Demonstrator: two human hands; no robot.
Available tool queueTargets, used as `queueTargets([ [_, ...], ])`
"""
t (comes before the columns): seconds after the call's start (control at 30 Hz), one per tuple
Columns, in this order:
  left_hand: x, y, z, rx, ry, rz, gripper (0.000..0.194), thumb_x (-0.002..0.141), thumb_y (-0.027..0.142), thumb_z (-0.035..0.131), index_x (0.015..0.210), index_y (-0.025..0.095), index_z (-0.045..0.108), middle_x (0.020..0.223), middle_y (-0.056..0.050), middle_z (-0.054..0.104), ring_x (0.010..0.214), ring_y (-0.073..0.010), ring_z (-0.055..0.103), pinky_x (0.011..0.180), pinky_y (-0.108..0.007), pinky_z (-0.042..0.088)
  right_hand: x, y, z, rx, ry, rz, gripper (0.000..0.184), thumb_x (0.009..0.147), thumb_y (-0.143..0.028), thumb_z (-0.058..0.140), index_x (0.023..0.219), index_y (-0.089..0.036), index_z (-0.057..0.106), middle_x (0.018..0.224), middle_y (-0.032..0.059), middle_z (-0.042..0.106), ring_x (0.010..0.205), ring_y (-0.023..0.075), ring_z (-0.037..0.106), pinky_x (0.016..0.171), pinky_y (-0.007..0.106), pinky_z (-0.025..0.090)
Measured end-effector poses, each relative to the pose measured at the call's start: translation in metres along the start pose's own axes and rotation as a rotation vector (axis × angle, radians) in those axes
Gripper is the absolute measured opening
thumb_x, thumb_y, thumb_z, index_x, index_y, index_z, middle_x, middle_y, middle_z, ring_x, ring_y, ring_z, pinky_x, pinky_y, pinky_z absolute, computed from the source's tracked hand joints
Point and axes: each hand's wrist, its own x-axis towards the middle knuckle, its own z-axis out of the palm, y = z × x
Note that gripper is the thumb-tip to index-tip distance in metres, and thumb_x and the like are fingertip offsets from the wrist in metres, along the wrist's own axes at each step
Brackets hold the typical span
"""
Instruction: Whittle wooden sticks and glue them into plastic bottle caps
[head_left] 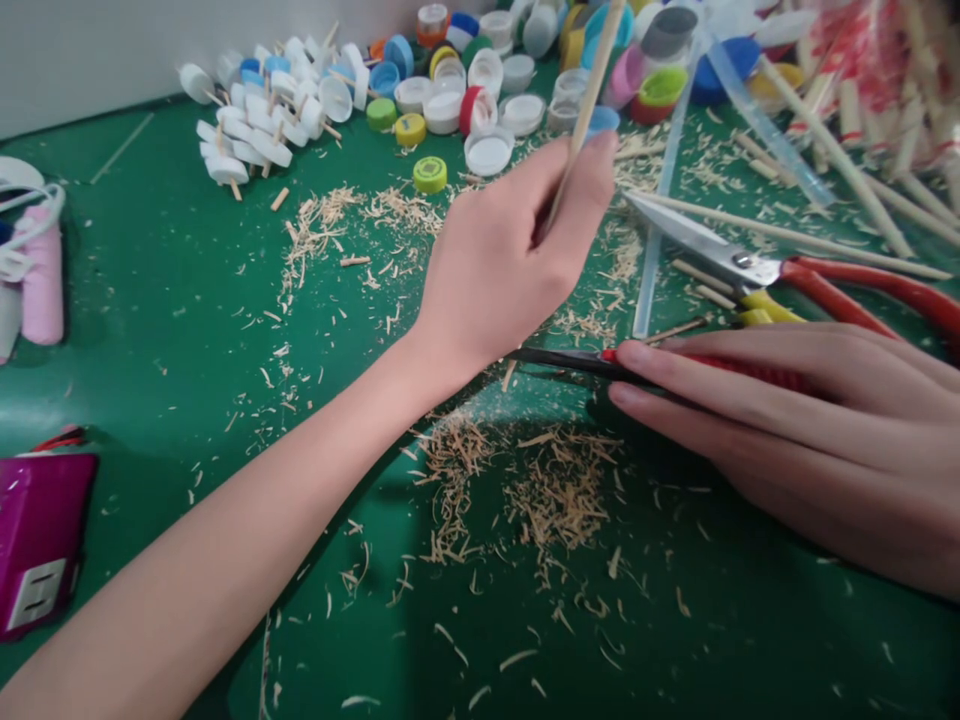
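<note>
My left hand (510, 240) is closed around a thin wooden stick (596, 75), which slants up and away from the fist. Below the wrist a short bit of wood (509, 375) pokes out. My right hand (817, 420) grips a red-handled knife (574, 360) with a narrow dark blade. The blade points left and its tip passes behind or under my left wrist, so its contact with the wood is hidden. Curled wood shavings (559, 490) lie in piles beneath the blade.
Bottle caps (442, 105) crowd the back, beside white caps threaded on sticks (259, 125). Red-handled scissors (720, 245), a clear strip (652, 270) and loose sticks (840, 150) lie at the right. A magenta block (41, 535) and a pink cylinder (43, 280) stand left on the green table (172, 400).
</note>
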Motion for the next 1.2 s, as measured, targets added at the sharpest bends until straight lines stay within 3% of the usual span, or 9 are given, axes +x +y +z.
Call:
queueTargets([
  [0.13, 0.0021, -0.0027, -0.0005, 0.013, 0.001, 0.006, 0.053, 0.084, 0.069, 0.038, 0.057, 0.023, 0.036, 0.053, -0.001, 0.036, 0.052, -0.0124, 0.032, 0.054, -0.034, 0.022, -0.0045, 0.0000, 0.0037, -0.064, -0.037, 0.089, 0.057, 0.095, -0.013, 0.042, 0.146, -0.037, 0.038, 0.120, 0.0010, 0.067, 0.097, 0.0198, 0.062, 0.073, 0.035, 0.050],
  [0.33, 0.0027, -0.0020, 0.0005, 0.058, 0.030, 0.070, 0.056, 0.086, 0.071, 0.033, 0.056, 0.023, 0.034, 0.051, 0.000, 0.032, 0.047, -0.0096, 0.027, 0.047, -0.031, 0.019, -0.0039, 0.0005, -0.0008, -0.037, -0.206, 0.011, 0.059, 0.096, -0.010, 0.033, 0.148, -0.038, 0.031, 0.124, 0.0017, 0.061, 0.102, 0.0163, 0.058, 0.075, 0.031, 0.049],
  [0.43, 0.0007, -0.0028, 0.0018, 0.102, 0.033, 0.082, 0.052, 0.094, 0.060, 0.028, 0.060, 0.021, 0.033, 0.053, 0.002, 0.031, 0.046, -0.0067, 0.034, 0.048, -0.026, 0.020, -0.0041, -0.0013, 0.0004, -0.025, -0.149, 0.022, 0.061, 0.096, -0.009, 0.035, 0.148, -0.039, 0.031, 0.122, -0.0005, 0.064, 0.101, 0.0161, 0.059, 0.075, 0.031, 0.049],
  [0.63, 0.0004, -0.0016, 0.0014, 0.142, 0.026, 0.083, 0.053, 0.093, 0.063, 0.025, 0.060, 0.022, 0.034, 0.053, 0.002, 0.033, 0.047, -0.0077, 0.036, 0.048, -0.026, 0.023, -0.0087, -0.0040, 0.0076, -0.033, -0.076, 0.203, 0.055, 0.099, -0.022, 0.036, 0.148, -0.045, 0.030, 0.115, 0.0007, 0.066, 0.085, 0.0166, 0.063, 0.069, 0.032, 0.050],
  [0.8, 0.0010, -0.0004, 0.0011, 0.116, 0.036, 0.090, 0.052, 0.092, 0.061, 0.031, 0.059, 0.021, 0.033, 0.053, 0.002, 0.032, 0.047, -0.0074, 0.033, 0.047, -0.027, 0.022, -0.0066, -0.0009, 0.0050, -0.057, -0.071, 0.112, 0.057, 0.098, -0.022, 0.040, 0.151, -0.039, 0.028, 0.107, 0.0059, 0.064, 0.077, 0.0171, 0.059, 0.064, 0.031, 0.048],
  [0.97, 0.0013, -0.0083, 0.0034, 0.228, 0.054, 0.180, 0.053, 0.096, 0.059, 0.024, 0.062, 0.020, 0.034, 0.056, 0.003, 0.026, 0.046, -0.0044, 0.039, 0.048, -0.023, 0.023, -0.0055, -0.0019, 0.0053, -0.033, -0.058, 0.126, 0.058, 0.097, -0.017, 0.039, 0.149, -0.042, 0.031, 0.109, 0.0031, 0.065, 0.083, 0.0176, 0.060, 0.069, 0.032, 0.048],
  [1.2, 0.0003, -0.0012, 0.0025, 0.199, 0.052, 0.118, 0.047, 0.098, 0.048, 0.029, 0.061, 0.020, 0.030, 0.054, 0.003, 0.028, 0.044, -0.0042, 0.039, 0.048, -0.023, 0.025, -0.0051, -0.0014, 0.0048, -0.047, -0.059, 0.095, 0.059, 0.096, -0.017, 0.045, 0.148, -0.041, 0.033, 0.109, 0.0040, 0.065, 0.083, 0.0166, 0.060, 0.070, 0.030, 0.048],
])
